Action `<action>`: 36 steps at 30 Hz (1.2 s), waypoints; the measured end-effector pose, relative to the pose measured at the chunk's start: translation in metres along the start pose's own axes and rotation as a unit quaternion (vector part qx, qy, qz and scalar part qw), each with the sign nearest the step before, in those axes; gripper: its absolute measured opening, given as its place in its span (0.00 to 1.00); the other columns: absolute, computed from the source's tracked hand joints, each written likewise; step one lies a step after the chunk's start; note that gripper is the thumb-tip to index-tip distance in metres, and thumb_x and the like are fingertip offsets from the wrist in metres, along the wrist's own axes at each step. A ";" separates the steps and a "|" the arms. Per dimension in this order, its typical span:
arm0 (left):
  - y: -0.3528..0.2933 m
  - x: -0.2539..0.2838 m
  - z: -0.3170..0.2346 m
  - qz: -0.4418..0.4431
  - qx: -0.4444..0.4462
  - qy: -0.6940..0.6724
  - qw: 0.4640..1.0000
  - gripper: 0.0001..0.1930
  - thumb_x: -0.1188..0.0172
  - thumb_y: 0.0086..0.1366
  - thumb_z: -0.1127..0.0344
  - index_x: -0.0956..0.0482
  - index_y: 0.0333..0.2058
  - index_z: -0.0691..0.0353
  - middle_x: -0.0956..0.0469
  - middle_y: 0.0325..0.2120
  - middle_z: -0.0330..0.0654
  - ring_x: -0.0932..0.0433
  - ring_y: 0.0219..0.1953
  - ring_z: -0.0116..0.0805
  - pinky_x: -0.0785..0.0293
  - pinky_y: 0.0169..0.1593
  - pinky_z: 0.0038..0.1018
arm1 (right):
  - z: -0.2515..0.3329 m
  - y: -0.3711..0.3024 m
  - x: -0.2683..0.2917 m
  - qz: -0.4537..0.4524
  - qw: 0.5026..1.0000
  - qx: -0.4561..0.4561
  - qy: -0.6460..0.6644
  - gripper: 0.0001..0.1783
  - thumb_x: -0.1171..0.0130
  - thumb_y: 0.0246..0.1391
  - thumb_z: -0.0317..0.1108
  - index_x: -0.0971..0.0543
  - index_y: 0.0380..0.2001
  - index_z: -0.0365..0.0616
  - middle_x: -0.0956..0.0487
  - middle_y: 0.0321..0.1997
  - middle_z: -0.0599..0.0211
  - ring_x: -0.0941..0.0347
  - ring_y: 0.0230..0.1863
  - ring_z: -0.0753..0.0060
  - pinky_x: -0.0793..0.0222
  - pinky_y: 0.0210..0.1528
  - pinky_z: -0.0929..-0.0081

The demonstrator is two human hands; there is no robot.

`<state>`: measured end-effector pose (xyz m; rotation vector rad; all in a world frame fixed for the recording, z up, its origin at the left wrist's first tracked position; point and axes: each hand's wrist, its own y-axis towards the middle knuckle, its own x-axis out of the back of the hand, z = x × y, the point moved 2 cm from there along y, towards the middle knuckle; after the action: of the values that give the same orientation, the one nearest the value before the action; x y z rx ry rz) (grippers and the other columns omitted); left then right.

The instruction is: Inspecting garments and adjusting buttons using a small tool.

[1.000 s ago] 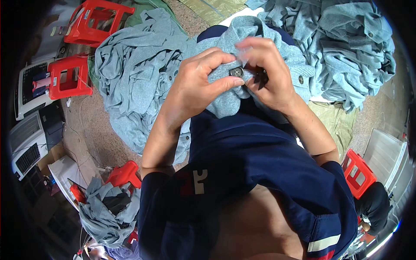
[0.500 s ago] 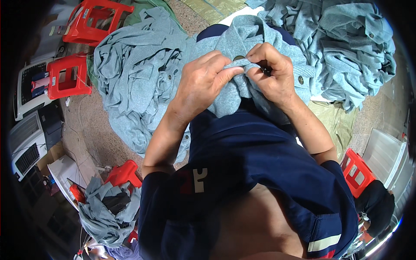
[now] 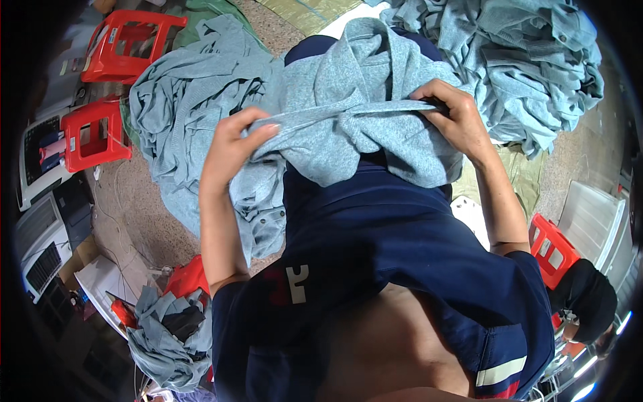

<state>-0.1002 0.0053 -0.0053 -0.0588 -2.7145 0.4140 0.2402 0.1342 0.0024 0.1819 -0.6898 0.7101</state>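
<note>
A pale blue-grey knitted cardigan [image 3: 325,157] lies across my lap. Its front edge band [image 3: 375,107] is drawn into a nearly straight line between my hands. At the left end, my left hand [image 3: 234,147] pinches the band between thumb and fingers. My right hand [image 3: 457,122] grips the other end, thumb below and index finger on top. Something small and dark shows inside the right hand's curl, too hidden to name. The cardigan's collar loops up at the far side, and its lower folds droop toward my knees.
Heaps of similar garments lie on the left [image 3: 194,110] and at the far right [image 3: 536,67]. Red plastic stools [image 3: 97,137] stand at the left. A bundle of grey cloth [image 3: 167,342] sits lower left. Another person in dark clothing [image 3: 586,301] is at the lower right.
My hands were close together at a button on the band. They have moved apart, left hand to the left and right hand to the right, stretching the band between them.
</note>
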 end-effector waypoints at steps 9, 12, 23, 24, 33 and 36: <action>-0.005 -0.013 -0.053 0.006 0.014 -0.346 0.938 0.11 0.33 0.55 0.69 0.21 0.36 0.67 0.21 0.28 0.35 0.25 0.31 0.20 0.32 0.37 0.16 | 0.056 0.001 0.011 -0.184 0.940 0.281 -0.057 0.18 0.40 0.36 0.16 0.17 0.35 0.43 0.24 0.33 0.67 0.26 0.32 0.67 0.31 0.31 0.76; 0.007 -0.033 -0.085 0.040 0.025 -0.349 0.936 0.11 0.36 0.58 0.70 0.21 0.39 0.67 0.20 0.30 0.37 0.24 0.31 0.19 0.31 0.37 0.15 | 0.090 0.011 -0.003 -0.203 0.900 0.384 -0.022 0.15 0.37 0.35 0.21 0.19 0.32 0.42 0.24 0.29 0.65 0.27 0.28 0.67 0.33 0.25 0.74; 0.008 -0.064 -0.090 -0.037 -0.113 -0.187 0.975 0.12 0.37 0.62 0.69 0.22 0.41 0.70 0.23 0.31 0.35 0.27 0.35 0.19 0.31 0.39 0.18 | 0.093 0.018 -0.036 -0.203 0.914 0.351 -0.026 0.11 0.33 0.35 0.22 0.25 0.25 0.41 0.25 0.29 0.66 0.26 0.28 0.68 0.31 0.25 0.74; 0.008 -0.065 -0.091 -0.053 -0.183 -0.134 0.972 0.12 0.35 0.59 0.70 0.23 0.40 0.69 0.22 0.32 0.37 0.26 0.35 0.22 0.30 0.39 0.20 | 0.095 0.017 -0.038 -0.197 0.923 0.331 -0.023 0.11 0.33 0.37 0.22 0.25 0.24 0.41 0.25 0.30 0.65 0.26 0.29 0.67 0.30 0.26 0.74; 0.010 -0.056 -0.080 -0.006 -0.194 -0.081 0.978 0.14 0.29 0.50 0.74 0.23 0.35 0.66 0.22 0.31 0.39 0.22 0.36 0.28 0.26 0.41 0.25 | 0.088 0.030 -0.043 -0.031 0.986 0.134 0.089 0.14 0.38 0.37 0.19 0.26 0.31 0.40 0.23 0.31 0.63 0.23 0.29 0.63 0.28 0.29 0.71; 0.011 -0.056 -0.077 -0.022 -0.170 -0.087 0.981 0.14 0.28 0.50 0.72 0.23 0.34 0.66 0.22 0.30 0.40 0.21 0.36 0.29 0.26 0.39 0.26 | 0.090 0.026 -0.044 -0.064 0.974 0.211 0.050 0.13 0.38 0.36 0.18 0.27 0.29 0.40 0.24 0.29 0.63 0.23 0.30 0.62 0.28 0.29 0.71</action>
<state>-0.0187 0.0315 0.0382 -0.0596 -2.9230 -0.0650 0.1520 0.0959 0.0411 0.5722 -0.4191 0.7293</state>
